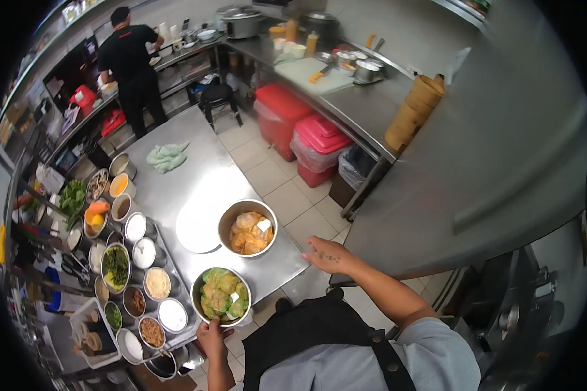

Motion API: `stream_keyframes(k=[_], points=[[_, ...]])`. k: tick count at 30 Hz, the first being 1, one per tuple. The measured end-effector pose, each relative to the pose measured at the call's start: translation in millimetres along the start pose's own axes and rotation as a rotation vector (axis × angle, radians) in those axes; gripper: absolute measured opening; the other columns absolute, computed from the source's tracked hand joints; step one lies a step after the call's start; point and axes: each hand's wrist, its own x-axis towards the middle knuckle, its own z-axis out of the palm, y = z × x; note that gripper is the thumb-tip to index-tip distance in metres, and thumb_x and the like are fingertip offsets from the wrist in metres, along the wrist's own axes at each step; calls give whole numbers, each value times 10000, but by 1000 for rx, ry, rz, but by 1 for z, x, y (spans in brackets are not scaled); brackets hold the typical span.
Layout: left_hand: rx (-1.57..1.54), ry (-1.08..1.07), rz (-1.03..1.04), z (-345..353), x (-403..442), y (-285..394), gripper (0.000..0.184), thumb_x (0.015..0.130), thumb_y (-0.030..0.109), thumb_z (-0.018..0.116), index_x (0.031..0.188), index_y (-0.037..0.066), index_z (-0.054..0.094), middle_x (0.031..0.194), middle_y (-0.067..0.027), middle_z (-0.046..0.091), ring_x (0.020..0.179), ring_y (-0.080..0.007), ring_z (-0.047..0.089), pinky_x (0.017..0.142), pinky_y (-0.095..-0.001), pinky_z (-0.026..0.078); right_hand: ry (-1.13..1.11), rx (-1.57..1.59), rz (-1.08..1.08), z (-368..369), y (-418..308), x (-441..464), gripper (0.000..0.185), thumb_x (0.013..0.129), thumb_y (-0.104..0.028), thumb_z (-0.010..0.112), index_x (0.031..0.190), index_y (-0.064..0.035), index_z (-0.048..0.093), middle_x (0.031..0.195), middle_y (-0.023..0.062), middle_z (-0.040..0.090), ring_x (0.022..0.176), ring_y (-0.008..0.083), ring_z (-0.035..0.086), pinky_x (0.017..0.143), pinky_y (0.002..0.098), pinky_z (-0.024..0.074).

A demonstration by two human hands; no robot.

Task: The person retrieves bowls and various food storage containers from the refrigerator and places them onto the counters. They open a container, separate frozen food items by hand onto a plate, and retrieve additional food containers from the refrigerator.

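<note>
My left hand (213, 337) is at the near rim of a metal pot (194, 294) that holds green and yellowish food with a small white piece on top. The thumb and fingers close on that rim. Just behind and to the right, a second metal pot (274, 225) with orange-brown food and a white piece stands on the steel table (209, 146). Off the table's right corner, my right hand (328, 255) hangs in the air with fingers apart, holding nothing. A round white plate (192, 228) lies left of the second pot.
Many filled metal containers (157, 283) line the table's left side. A green cloth (167, 157) lies farther back. A person in black (129, 62) works at the back counter. Red bins (282, 117) stand under the right counter (365, 101). A large steel surface (489, 163) is at the right.
</note>
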Motion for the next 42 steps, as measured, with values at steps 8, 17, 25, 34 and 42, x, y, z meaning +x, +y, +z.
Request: stream_keyframes(k=[8,17,25,34,42], points=[[146,-36,-28,-7,3,10,194,886,131,574,958,-49,585,810,-121,660,607,-179,655,457,-293,566,-87,181,75,-4,70,-30,526,877,-450,617,1169,-19,547,1028,144,637,962,261,616,803,358,488],[100,-28,-34,-5,6,5,233,880,133,583,982,-75,606,861,-145,670,615,-186,658,472,-299,569,-51,75,326,-26,161,-87,547,871,-491,578,1129,-9,583,1104,191,623,1081,336,564,939,401,437],[16,-5,-17,-9,8,-5,209,892,156,606,916,-52,603,811,-135,657,609,-181,657,519,-296,583,103,435,636,2,199,-140,395,885,-352,614,1112,-29,590,981,136,657,852,232,648,758,382,514],[-12,-21,-30,-6,5,8,185,893,138,594,909,-46,604,815,-128,666,628,-170,662,547,-288,583,152,621,1316,85,298,-233,512,850,-321,703,1223,-27,512,1067,169,617,857,252,639,633,435,524],[-37,-30,-34,-7,6,8,175,894,128,591,876,-44,618,796,-114,667,638,-153,661,551,-270,580,767,640,1058,78,303,-234,721,796,-349,763,1373,-121,393,1118,215,583,823,273,644,570,372,542]])
